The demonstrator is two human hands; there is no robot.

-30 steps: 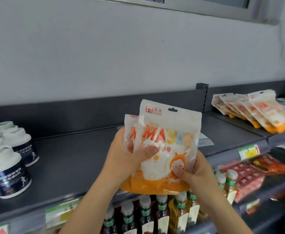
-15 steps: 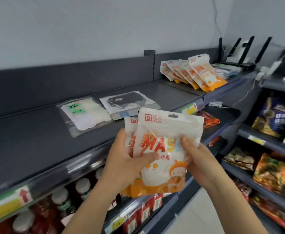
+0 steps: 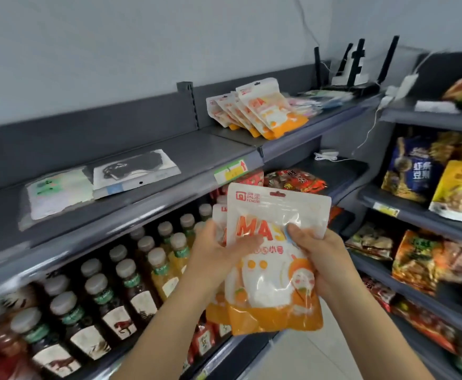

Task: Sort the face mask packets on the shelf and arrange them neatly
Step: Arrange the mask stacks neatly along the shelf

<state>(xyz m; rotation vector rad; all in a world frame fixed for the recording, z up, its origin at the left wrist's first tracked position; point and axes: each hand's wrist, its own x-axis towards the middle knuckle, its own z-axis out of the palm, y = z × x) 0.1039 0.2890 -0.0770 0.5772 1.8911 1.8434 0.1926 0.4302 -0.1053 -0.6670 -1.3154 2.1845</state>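
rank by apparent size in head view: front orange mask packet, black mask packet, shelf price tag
1. front orange mask packet, though nearness to the camera inflates it
2. black mask packet
3. shelf price tag

The front mask packet (image 3: 271,292) I hold shows "MAS" in big orange letters under a red corner logo too blurred to read. A shelf tag (image 3: 231,170) bears a red arrow.

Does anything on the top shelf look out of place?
A clear packet and a black mask packet lie flat and skewed on the top shelf, apart from the leaning row of orange packets.
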